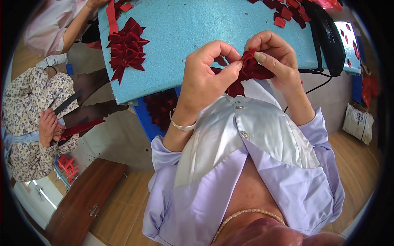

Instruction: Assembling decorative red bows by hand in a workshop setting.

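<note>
Both my hands hold a dark red velvet bow (250, 70) just above the near edge of the blue speckled table (172, 37). My left hand (211, 71) pinches the bow's left side between thumb and fingers. On its other side, my right hand (276, 59) grips the upper fold with thumb and forefinger. The bow's pointed tails hang below my fingers, and part of it is hidden behind them. Left of my hands, a pile of finished-looking red velvet bows (128, 51) lies on the table.
Loose red pieces (284, 15) lie at the table's far right, beside a black bag or case (328, 39). A blue bin (150, 119) with dark red material sits below the table edge. At left, a seated co-worker's hands (50, 126) hold red ribbon; another person's arm (78, 30) reaches the table.
</note>
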`<state>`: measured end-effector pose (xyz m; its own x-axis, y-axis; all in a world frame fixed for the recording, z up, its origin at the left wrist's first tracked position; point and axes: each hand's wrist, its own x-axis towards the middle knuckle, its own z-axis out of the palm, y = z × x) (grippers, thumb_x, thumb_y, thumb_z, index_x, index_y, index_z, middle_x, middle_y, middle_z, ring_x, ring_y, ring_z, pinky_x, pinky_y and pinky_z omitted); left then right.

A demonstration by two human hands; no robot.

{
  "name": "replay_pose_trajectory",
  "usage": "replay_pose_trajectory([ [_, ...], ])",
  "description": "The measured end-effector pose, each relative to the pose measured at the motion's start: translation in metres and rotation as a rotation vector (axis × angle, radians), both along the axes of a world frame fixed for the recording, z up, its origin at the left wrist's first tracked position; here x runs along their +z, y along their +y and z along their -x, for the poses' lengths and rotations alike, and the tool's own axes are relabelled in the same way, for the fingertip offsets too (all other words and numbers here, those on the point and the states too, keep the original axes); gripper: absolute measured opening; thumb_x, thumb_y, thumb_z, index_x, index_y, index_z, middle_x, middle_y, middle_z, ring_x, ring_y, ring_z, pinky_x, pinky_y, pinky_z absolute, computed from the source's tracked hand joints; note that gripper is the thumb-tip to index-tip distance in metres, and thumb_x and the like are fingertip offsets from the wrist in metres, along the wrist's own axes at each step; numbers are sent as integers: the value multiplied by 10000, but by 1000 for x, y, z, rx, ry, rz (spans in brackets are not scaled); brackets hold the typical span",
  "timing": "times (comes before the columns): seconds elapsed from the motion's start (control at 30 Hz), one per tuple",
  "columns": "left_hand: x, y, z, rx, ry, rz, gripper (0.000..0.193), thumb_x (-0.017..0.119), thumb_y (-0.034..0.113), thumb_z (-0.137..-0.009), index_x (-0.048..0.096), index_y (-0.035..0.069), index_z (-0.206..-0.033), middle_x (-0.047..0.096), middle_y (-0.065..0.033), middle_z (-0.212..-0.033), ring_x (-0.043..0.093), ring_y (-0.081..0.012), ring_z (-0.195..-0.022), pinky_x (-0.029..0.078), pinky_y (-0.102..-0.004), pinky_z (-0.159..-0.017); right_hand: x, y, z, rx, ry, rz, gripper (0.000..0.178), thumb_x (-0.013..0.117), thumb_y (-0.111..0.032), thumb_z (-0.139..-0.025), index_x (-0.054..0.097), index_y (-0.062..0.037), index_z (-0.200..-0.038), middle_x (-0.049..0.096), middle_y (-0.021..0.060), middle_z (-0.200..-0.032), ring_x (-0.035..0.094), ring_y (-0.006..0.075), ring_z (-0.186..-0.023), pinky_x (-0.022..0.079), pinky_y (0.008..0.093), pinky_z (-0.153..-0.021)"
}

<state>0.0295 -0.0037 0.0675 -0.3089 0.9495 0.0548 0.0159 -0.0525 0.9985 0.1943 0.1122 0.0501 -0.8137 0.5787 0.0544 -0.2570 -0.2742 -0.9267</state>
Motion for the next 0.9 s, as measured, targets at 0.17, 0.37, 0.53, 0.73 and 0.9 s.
replay_pose_trajectory([
  [0.17, -11, 0, 2, -35, -231, 45, 108, 669, 26, -813, 618, -17, -898, 659, -33, -819, 596, -69, -745, 504, -228, -645, 4, -5, 4, -50, -109, -175, 139, 584, -62, -901, 570, 37, -998, 604, 79, -936, 556, 122, -856, 444, 252, -776],
  [0.37, -11, 0, -7, -65, -237, 58, 158, 696, 21, -813, 600, -12, -934, 652, -28, -824, 597, -64, -747, 502, -218, -639, -2, -4, 8, -175, -155, -346, 96, 625, -91, -932, 615, 5, -930, 614, -1, -837, 558, 67, -773, 464, 215, -698],
  [0.53, -9, -2, -8, -58, -154, 83, 157, 701, 9, -806, 593, -3, -918, 643, -16, -804, 590, -54, -718, 499, -219, -617, 0, -7, 9, -183, -171, -266, 97, 626, -89, -930, 611, 7, -919, 610, 1, -820, 549, 65, -768, 458, 214, -688],
  [0.73, -12, -2, -9, -69, -228, 99, 138, 691, 4, -806, 581, 12, -889, 627, -9, -762, 573, -35, -681, 480, -200, -604, -2, -4, 7, -48, -203, -345, 99, 576, -55, -925, 568, 26, -869, 569, 48, -826, 500, 130, -784, 402, 261, -700],
  [0.9, -15, -5, -7, -44, -332, 103, 142, 680, -15, -802, 567, 24, -879, 609, 2, -790, 565, -31, -686, 469, -197, -597, -8, -8, 12, -102, -130, -164, 123, 583, -70, -921, 558, 36, -864, 556, 73, -805, 494, 155, -779, 394, 288, -696],
])
